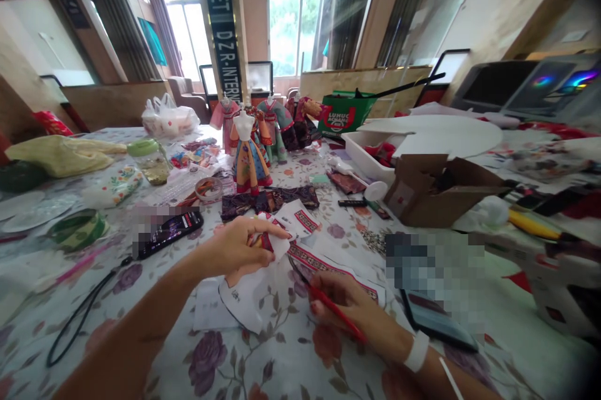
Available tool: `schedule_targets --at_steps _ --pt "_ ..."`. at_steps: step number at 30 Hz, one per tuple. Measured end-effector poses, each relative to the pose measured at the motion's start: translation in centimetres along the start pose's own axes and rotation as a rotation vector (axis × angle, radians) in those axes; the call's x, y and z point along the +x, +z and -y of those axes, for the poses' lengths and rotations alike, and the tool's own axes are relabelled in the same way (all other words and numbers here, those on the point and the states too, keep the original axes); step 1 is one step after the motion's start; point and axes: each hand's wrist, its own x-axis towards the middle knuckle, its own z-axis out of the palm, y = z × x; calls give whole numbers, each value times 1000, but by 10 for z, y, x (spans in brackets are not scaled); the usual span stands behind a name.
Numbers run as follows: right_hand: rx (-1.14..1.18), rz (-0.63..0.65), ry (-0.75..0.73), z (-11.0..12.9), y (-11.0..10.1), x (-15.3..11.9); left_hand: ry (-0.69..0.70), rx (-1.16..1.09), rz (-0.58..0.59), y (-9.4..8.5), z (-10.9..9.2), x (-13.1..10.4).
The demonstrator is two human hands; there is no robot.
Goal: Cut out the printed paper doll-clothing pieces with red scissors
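Note:
My left hand (241, 246) pinches a small piece of white fabric (280, 248) with a red and yellow print, at the middle of the table. To the right, my right hand (340, 303) is closed round red-handled tweezers or scissors (335, 311); the dark tip points up and left, near the fabric. A white cut piece with a dark curved edge (241, 306) lies under my left hand. Behind the tool, a strip with a red patterned border (335, 268) lies flat. A smaller bordered piece (303, 220) is just beyond my left fingertips.
Small dressed mannequins (248, 149) stand ahead. A phone (171, 234) lies left, another (439, 318) right. An open cardboard box (417, 193), a white tray (370, 159) and a sewing machine (554, 287) are on the right. A lidded jar (149, 162) stands at left.

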Motion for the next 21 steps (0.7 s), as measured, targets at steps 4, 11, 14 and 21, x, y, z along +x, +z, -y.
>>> schedule_targets --at_steps 4,11,14,21 --pt "78 146 92 -1 2 -4 22 74 101 -5 -11 4" --pt "85 187 101 -3 5 -5 -7 -106 127 3 -1 0" --pt "65 182 117 -3 6 -6 -57 -202 179 8 0 -2" --pt "1 161 98 6 9 -8 -42 -218 162 18 -1 -1"
